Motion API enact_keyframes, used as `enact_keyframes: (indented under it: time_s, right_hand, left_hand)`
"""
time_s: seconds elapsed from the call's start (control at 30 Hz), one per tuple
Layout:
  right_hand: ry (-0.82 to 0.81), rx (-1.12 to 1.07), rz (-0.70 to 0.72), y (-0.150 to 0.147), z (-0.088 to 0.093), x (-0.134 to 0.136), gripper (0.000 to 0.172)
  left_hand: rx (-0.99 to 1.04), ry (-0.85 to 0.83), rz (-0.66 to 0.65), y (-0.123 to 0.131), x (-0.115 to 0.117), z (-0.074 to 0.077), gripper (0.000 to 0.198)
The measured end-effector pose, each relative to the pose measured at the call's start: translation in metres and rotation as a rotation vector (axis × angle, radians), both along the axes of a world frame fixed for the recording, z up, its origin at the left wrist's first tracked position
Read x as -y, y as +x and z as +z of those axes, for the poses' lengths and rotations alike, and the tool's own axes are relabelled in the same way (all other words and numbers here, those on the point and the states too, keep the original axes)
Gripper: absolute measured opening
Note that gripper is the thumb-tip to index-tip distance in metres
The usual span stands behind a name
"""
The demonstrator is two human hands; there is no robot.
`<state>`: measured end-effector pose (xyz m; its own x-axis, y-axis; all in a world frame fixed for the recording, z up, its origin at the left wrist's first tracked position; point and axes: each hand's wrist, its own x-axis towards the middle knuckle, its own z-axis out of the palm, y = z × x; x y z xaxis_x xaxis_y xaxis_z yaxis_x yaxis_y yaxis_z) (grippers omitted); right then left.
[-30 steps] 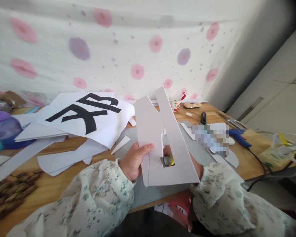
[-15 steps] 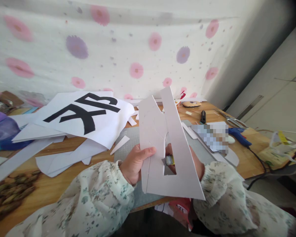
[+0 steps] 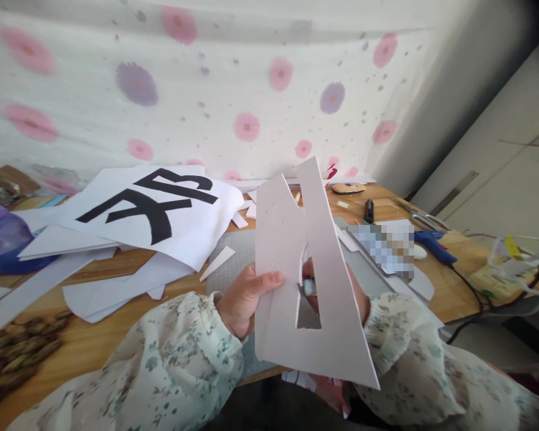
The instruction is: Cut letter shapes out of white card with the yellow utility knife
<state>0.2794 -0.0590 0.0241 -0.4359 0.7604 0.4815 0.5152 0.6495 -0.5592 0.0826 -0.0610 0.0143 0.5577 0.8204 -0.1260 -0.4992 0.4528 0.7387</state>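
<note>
A white foam board point(image 3: 278, 239) with a slanted right edge, a notch at the top and a cut-out in its lower middle is held up over the grey cutting mat point(image 3: 236, 236). My left hand point(image 3: 245, 299) grips its left edge, thumb flat across the front and fingers hidden behind. My right hand point(image 3: 358, 294) is behind the board's right side, mostly covered by it. Through the cut-out, its curled fingers show around a small pale, glinting object point(image 3: 310, 288); I cannot make out its kind. Faint curved lines mark the board's face.
A paper sheet with black characters point(image 3: 211, 239) lies on white offcuts at the left. Dried pods point(image 3: 22, 353) and a purple-lidded bottle point(image 3: 9, 239) are further left. On the right are a blurred phone point(image 3: 381, 248), a blue glue gun point(image 3: 433, 245), scissors point(image 3: 426, 220) and a power strip point(image 3: 498, 284).
The board has tilted, its lower edge coming down and nearer to me. The small object in my right hand has shifted slightly within the cut-out. My left hand keeps its grip.
</note>
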Motion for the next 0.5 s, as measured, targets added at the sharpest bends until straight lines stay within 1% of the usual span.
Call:
enact_keyframes:
  time_s: [0.1, 0.2, 0.3, 0.4, 0.5]
  right_hand:
    - [0.06, 0.016, -0.011, 0.0009, -0.0005, -0.0011, 0.027]
    - [0.042, 0.021, -0.068, 0.0006, -0.0034, -0.0003, 0.02]
    - [0.042, -0.009, -0.085, -0.0016, -0.0047, 0.002, 0.02]
    - [0.107, -0.028, -0.071, -0.0043, -0.0039, 0.0041, 0.023]
    - [0.142, 0.023, -0.116, -0.0046, -0.0051, 0.0034, 0.019]
  left_hand:
    - [0.008, 0.012, -0.002, -0.0001, 0.0003, 0.0006, 0.041]
    - [0.01, 0.015, 0.009, 0.0006, 0.0007, 0.0003, 0.04]
    - [0.008, 0.016, 0.003, 0.0017, 0.0016, -0.0005, 0.041]
    - [0.018, 0.029, 0.014, 0.0026, 0.003, -0.0008, 0.042]
    - [0.007, 0.024, 0.029, 0.0026, 0.004, 0.0004, 0.041]
